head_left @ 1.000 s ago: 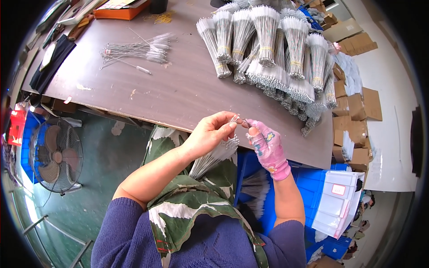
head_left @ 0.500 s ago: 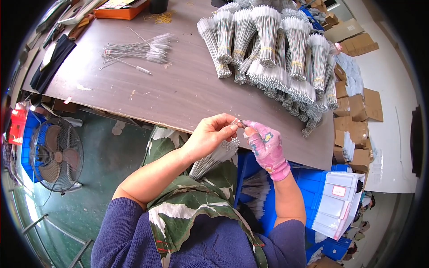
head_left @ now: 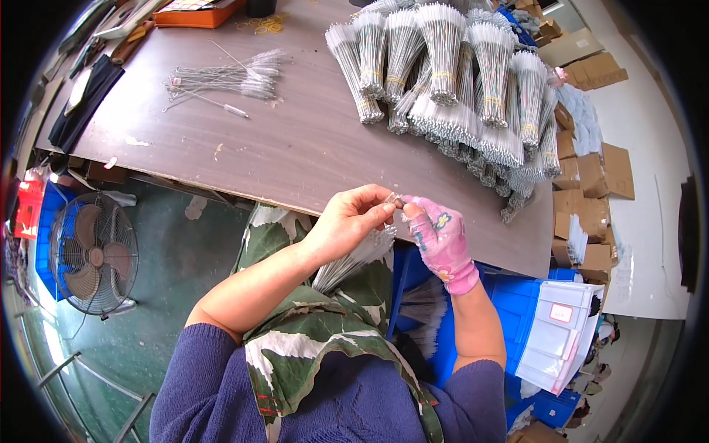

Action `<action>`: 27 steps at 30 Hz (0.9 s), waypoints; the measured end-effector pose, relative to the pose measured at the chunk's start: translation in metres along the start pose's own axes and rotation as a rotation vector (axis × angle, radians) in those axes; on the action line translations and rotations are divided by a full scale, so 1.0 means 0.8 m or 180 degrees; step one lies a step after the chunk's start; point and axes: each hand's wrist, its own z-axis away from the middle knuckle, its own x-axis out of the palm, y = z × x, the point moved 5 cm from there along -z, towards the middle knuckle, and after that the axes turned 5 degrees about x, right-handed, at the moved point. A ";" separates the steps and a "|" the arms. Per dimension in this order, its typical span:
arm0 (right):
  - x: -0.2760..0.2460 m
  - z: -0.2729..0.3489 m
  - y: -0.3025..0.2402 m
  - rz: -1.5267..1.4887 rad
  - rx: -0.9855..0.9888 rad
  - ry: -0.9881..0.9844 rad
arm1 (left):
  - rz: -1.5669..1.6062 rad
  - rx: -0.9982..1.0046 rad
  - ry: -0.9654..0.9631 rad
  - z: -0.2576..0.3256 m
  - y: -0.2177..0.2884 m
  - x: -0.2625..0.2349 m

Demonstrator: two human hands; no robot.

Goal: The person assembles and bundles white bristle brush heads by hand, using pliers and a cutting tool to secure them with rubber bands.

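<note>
My bare left hand (head_left: 347, 224) and my right hand (head_left: 444, 240), in a pink flowered fingerless glove, meet just off the table's front edge. Both are closed in a pinch, fingertips almost touching, on something small and thin that I cannot make out. Below them a bundle of thin wire brushes (head_left: 353, 260) with white bristles rests on my lap, partly hidden by my left hand and forearm. On the table at the left lies a loose heap of similar brushes (head_left: 233, 80), with one brush (head_left: 214, 105) apart from it.
Many banded brush bundles (head_left: 443, 66) are piled at the table's (head_left: 295, 148) back right. Yellow rubber bands (head_left: 267, 25) lie beside an orange tray (head_left: 193, 18). Blue bins (head_left: 502, 303) and a white box (head_left: 557, 336) stand at my right, a fan (head_left: 94, 255) at the left.
Both hands stay together in nearly the same place. Only the fingertips have shifted slightly around the small thing between them.
</note>
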 end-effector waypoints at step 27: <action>0.021 0.006 0.045 -0.2783 0.2147 -0.2372 | -0.0122 -0.0065 -0.0459 0.001 0.009 0.008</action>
